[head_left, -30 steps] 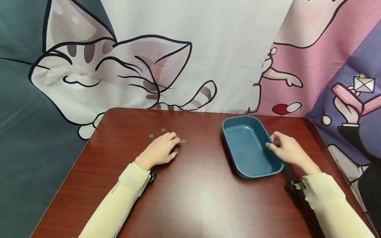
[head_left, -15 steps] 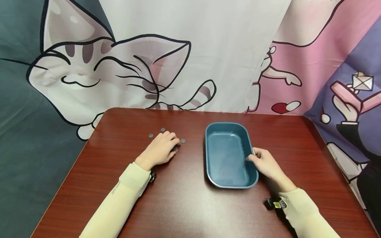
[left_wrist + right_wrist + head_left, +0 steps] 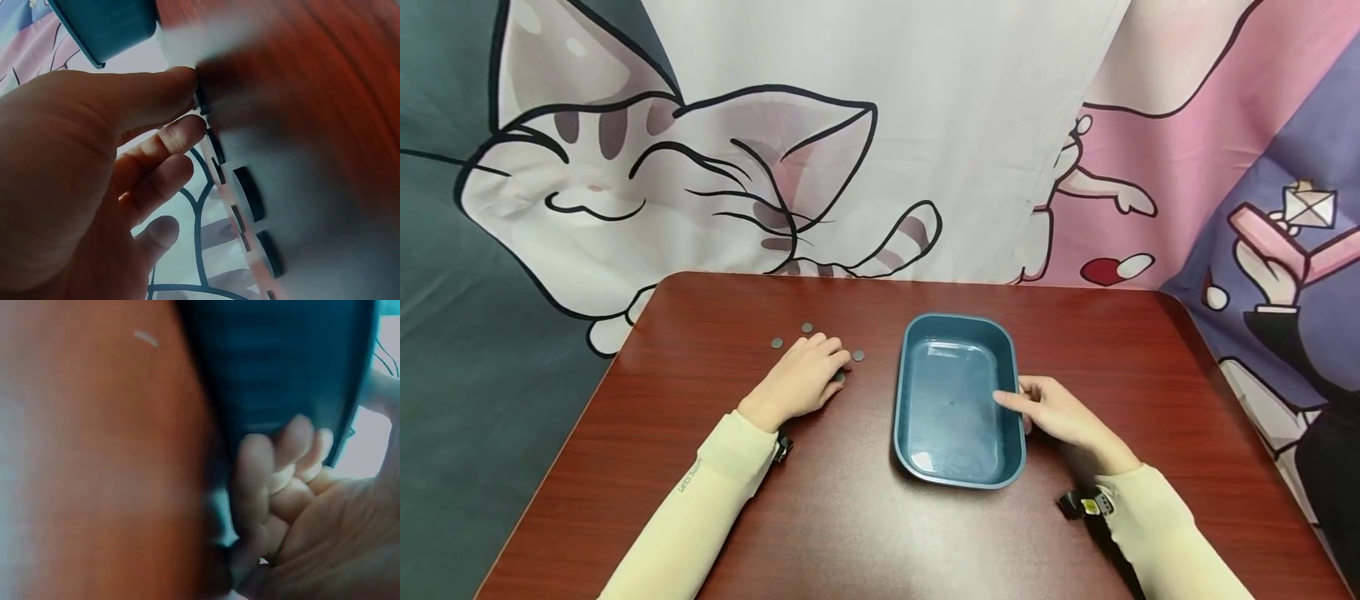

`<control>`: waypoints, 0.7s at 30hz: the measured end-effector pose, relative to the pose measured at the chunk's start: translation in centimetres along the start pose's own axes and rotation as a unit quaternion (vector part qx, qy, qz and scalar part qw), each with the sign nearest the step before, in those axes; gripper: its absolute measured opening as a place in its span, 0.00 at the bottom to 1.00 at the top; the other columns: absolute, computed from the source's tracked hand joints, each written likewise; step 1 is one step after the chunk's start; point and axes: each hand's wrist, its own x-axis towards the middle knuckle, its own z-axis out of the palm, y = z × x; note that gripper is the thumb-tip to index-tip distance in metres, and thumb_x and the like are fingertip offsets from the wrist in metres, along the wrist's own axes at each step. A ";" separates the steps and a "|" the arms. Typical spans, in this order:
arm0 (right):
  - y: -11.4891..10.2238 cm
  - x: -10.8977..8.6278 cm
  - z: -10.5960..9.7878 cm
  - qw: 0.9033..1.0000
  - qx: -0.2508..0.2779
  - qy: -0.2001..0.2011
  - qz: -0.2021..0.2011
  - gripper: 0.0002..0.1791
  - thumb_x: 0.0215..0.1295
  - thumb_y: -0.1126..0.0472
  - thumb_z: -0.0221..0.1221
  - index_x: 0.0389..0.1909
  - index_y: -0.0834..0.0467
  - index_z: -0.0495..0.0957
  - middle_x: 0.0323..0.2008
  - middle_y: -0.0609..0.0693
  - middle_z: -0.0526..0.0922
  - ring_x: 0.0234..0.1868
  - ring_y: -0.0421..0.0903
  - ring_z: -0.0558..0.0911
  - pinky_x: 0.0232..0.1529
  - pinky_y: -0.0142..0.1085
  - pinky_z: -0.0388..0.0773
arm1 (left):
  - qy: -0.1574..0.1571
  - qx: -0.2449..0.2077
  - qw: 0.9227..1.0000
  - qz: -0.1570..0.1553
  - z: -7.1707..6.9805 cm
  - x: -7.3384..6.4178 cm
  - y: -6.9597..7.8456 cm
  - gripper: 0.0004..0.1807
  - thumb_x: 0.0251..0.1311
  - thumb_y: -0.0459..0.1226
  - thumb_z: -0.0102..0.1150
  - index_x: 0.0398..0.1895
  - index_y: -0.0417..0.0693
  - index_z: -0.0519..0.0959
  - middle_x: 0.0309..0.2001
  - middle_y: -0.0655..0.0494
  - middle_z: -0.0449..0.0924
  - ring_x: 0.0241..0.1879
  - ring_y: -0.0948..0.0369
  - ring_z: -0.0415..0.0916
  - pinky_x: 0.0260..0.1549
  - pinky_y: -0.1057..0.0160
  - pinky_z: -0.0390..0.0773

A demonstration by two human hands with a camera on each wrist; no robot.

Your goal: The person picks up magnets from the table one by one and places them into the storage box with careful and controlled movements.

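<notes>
Blue tray (image 3: pixel 951 417) sits between the two hands, just beside the right hand (image 3: pixel 1063 417), and its near end comes closer to the person than the hands do. It looks like smooth, hard plastic, shaped like a long box with round corners, tall sides and a thin rim. Bits of light shine on its floor. The right hand grips its side, with the thumb over the rim on the inside and the bent fingers against the outside wall. By the left hand (image 3: pixel 797 375) are small grey discs (image 3: pixel 859 356), flat and round like coins. One is just past its fingers, toward the tray; two are beyond the hand; one is right by the thumb. The left fingers are loosely bent, close to the tabletop, but one cannot tell whether they pinch that last disc. Under both hands is a shiny red-brown table (image 3: pixel 820 533) with thin wood lines. Soft, pale sleeves (image 3: pixel 730 458) cover the arms. Past the hands hangs a wrinkly cloth (image 3: pixel 985 125) with a smiling cat on it.
</notes>
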 end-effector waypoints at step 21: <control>0.2 1.6 -0.6 0.996 0.078 -0.030 -0.025 0.13 0.74 0.58 0.59 0.44 0.66 0.74 0.34 0.54 0.81 0.37 0.41 0.83 0.43 0.35 0.82 | -0.032 0.007 0.999 -0.019 0.0 0.1 0.9 0.06 0.67 0.36 0.63 0.37 0.48 0.75 0.36 0.54 0.74 0.37 0.52 0.71 0.39 0.55 0.74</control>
